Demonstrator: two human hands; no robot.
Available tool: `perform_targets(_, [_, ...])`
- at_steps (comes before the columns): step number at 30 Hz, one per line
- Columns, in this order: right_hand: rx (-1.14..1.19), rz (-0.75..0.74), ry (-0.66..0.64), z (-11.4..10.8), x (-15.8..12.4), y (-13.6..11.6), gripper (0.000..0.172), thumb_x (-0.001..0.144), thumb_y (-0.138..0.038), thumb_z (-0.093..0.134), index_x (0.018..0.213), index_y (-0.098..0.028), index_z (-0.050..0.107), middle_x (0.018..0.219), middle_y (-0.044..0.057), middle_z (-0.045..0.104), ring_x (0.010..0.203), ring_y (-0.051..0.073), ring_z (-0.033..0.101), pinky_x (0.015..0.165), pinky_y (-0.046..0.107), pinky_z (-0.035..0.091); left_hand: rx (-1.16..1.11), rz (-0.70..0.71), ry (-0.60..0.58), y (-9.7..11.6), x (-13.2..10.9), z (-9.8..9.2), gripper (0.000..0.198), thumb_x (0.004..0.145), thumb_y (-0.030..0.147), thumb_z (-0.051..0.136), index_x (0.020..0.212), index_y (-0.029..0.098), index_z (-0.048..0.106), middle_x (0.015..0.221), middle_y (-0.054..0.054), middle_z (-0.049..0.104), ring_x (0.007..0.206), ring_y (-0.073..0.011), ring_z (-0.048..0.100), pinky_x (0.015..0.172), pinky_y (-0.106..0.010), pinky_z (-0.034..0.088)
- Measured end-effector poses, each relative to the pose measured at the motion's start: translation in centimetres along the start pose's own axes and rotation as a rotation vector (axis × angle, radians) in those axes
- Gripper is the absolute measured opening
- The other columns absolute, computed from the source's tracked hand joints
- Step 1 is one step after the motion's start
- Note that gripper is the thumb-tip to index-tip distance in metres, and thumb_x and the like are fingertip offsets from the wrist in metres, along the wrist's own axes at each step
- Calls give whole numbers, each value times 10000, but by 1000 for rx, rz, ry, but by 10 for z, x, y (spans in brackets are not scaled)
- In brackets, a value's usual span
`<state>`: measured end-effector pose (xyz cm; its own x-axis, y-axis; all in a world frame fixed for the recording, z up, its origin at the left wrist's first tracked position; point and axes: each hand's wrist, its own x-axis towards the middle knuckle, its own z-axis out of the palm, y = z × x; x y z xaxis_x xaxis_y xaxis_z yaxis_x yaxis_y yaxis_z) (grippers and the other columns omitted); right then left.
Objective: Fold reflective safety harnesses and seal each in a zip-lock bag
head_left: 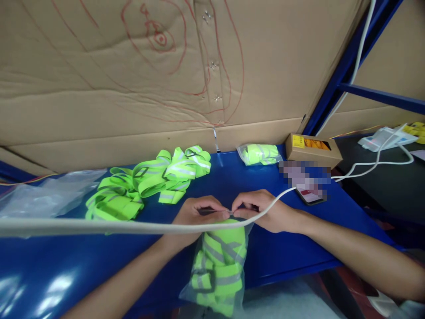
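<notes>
A clear plastic bag [195, 290] hangs at the front edge of the blue table, with a folded lime-green reflective strap [227, 270] and its dark buckle inside. My left hand [194, 219] pinches the bag's top edge between thumb and finger. Close beside it, my right hand [262, 210] pinches the same edge, the fingertips of both hands nearly meeting. A white cable [133, 228] crosses the view in front of both hands and hides part of them. Behind my left hand lies a heap of loose lime-green straps [152, 175] with grey stripes and dark buckles.
Clear plastic bags [49, 195] lie at the table's left. A packed strap bag [260, 154], a small cardboard box [312, 150] and a phone [310, 195], partly blurred out, are at the right. Cardboard [133, 66] walls the back; a blue metal frame [381, 95] stands right.
</notes>
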<state>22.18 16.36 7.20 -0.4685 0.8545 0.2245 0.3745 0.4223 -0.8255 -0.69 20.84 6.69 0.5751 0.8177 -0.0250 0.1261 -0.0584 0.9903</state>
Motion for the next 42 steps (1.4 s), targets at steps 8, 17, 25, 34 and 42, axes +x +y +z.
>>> perform_targets(8, [160,210,184,-9,9,10,335,884,-477,709,952,-150,740,589,-56,481,538,91,403,504,230,275,6,-169,33,-7,13,-17,475,779,580,764,986,156,823,933,-91,802,849,-236,705,751,-288,535])
perform_targets(17, [351,257,228,-15,13,17,414,822,-544,756,965,-156,776,581,-29,560,521,103,449,492,237,367,-76,-191,33,-2,11,-14,546,820,607,716,1071,128,793,907,-97,796,856,-260,732,794,-335,575])
perform_targets(25, [572,357,38,-13,15,19,575,716,-490,865,1142,-162,660,935,35,705,806,161,663,730,281,542,-345,-39,226,-12,20,-14,503,886,562,673,1216,185,720,1159,-95,757,1035,-237,715,833,-298,589])
perform_targets(34, [-645,-163,840,-65,6,34,309,957,-321,618,1251,-227,635,1321,123,665,1267,311,600,1107,486,438,337,249,170,-15,8,-7,395,967,404,596,1313,214,616,1310,-124,632,1105,-215,652,931,-340,559])
perform_targets(42, [-1061,37,613,-91,23,90,485,978,-289,563,1423,-103,517,1483,249,495,1448,399,413,1140,596,405,683,388,7,-17,0,3,200,992,268,556,1107,237,717,1218,-73,656,1108,-189,663,1013,-343,521])
